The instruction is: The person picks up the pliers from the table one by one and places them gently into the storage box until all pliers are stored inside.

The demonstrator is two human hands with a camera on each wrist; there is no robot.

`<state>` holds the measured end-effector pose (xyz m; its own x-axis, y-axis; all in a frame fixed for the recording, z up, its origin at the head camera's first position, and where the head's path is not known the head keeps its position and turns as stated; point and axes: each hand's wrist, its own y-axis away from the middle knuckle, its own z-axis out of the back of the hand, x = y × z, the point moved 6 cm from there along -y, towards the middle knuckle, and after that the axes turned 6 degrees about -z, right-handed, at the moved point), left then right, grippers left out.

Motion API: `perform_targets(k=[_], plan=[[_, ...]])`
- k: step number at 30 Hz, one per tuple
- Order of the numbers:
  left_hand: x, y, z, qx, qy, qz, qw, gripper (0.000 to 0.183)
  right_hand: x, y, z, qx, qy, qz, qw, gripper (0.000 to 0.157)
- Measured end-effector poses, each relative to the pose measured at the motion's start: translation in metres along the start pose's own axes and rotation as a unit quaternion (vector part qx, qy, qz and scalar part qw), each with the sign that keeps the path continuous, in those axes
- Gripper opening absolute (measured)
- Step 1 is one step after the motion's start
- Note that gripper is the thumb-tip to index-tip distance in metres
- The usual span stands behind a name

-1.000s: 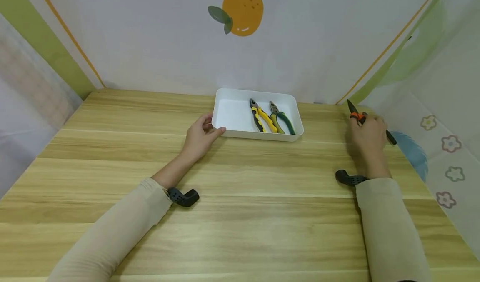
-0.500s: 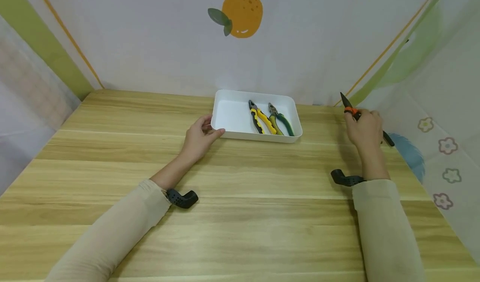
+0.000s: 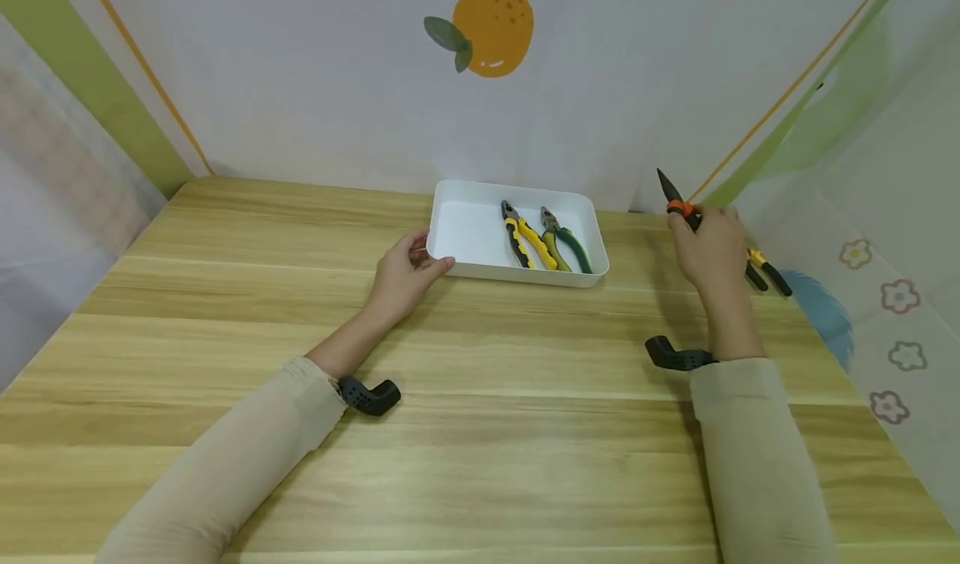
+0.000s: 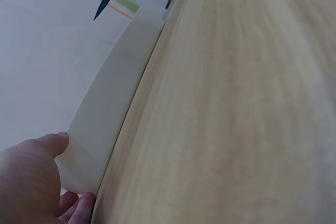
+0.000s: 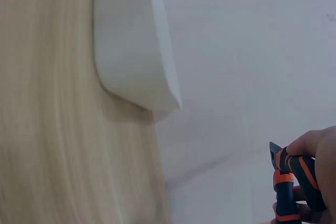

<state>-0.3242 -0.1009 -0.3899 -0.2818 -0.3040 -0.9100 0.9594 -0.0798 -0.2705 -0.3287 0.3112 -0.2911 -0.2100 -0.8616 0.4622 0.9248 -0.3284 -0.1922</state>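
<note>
In the head view my left hand [image 3: 405, 279] grips the near left corner of a white tray [image 3: 517, 272], thumb at the rim and fingers around the side. Inside the tray lie yellow-and-black pliers [image 3: 536, 243] and green-handled pliers [image 3: 573, 250], side by side in its right half. Off to the tray's right, my right hand [image 3: 711, 247] holds needle-nose pliers [image 3: 681, 207] with black and orange handles, raised above the table with the dark tip pointing up and left. The right wrist view shows the fingers wrapped about these handles [image 5: 294, 182].
Another tool with black and yellow handles [image 3: 768, 272] lies on the wooden table [image 3: 525, 431] near its right edge, partly hidden behind my right hand. A printed cloth [image 3: 337, 72] hangs behind the table and along its sides.
My right hand has moved left and up with the needle-nose pliers, uncovering the black and yellow handles behind it. The left hand stays at the tray corner.
</note>
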Motion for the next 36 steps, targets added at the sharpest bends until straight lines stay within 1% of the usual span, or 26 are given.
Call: perform_targets(k=[3, 6, 12, 17, 21, 24, 29, 32, 36], plan=[[0.000, 0.000, 0.000, 0.001, 0.005, 0.001, 1.0000, 0.067, 0.010, 0.001, 0.003, -0.009, -0.013, 0.019, 1.000, 0.070], [0.000, 0.000, 0.000, 0.002, 0.009, 0.005, 0.9999, 0.067, 0.019, 0.002, 0.005, -0.006, -0.023, 0.031, 0.999, 0.069], [-0.001, -0.001, 0.001, 0.004, 0.005, 0.004, 1.0000, 0.068, 0.038, 0.004, 0.004, 0.009, -0.029, 0.030, 0.999, 0.070], [-0.001, -0.001, 0.004, -0.002, 0.003, 0.003, 1.0000, 0.068, 0.055, 0.007, 0.001, 0.008, -0.025, 0.038, 0.999, 0.069], [0.000, -0.002, 0.000, 0.007, 0.007, 0.007, 0.9999, 0.068, 0.063, 0.012, 0.000, -0.005, -0.014, 0.044, 0.999, 0.067], [0.002, -0.003, -0.005, 0.011, 0.010, 0.006, 0.9999, 0.069, 0.069, 0.015, -0.001, -0.005, -0.012, 0.047, 0.999, 0.067], [0.002, -0.003, -0.005, 0.005, 0.007, 0.005, 1.0000, 0.068, 0.083, 0.020, -0.009, 0.018, -0.015, 0.051, 0.998, 0.068], [0.001, -0.002, -0.003, 0.005, 0.005, 0.007, 1.0000, 0.068, 0.089, 0.021, -0.016, 0.023, -0.021, 0.052, 0.998, 0.066], [0.001, 0.000, -0.001, 0.001, -0.002, 0.007, 1.0000, 0.068, 0.095, 0.023, -0.024, 0.030, -0.043, 0.060, 0.997, 0.064]])
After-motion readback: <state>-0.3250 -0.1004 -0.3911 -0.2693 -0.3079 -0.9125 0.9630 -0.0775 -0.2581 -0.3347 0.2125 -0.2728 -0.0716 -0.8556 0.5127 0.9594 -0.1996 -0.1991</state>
